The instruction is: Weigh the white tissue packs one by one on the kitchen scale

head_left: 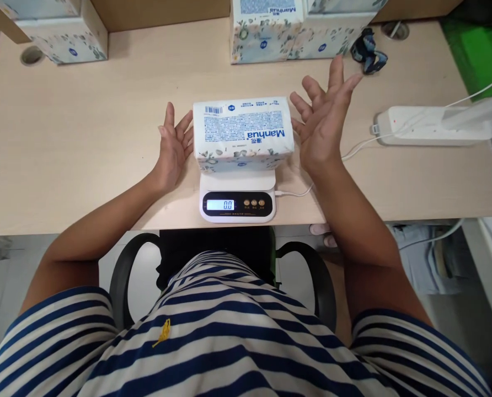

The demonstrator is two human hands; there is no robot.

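Note:
A white and blue pack of tissues [242, 128] marked "Manhua" lies on a white digital scale [238, 180], covering most of its platform. The scale's lit display [220, 204] reads 0.0. Just left of the pack is my left hand [174, 149], fingers apart, its fingertips at or very near the pack's left end. On the other side my right hand [322, 121] is spread with its palm toward the pack. Its lowest fingers come close to the right end; whether they touch I cannot tell. Neither hand grips anything.
More tissue packs stand at the back left [70, 41] and back centre [266, 36]. A dark crumpled strap [369, 52] lies beside the latter. At right is a white power strip [432, 125]; a white cable [293, 193] runs from the scale. The desk's front edge is near my body.

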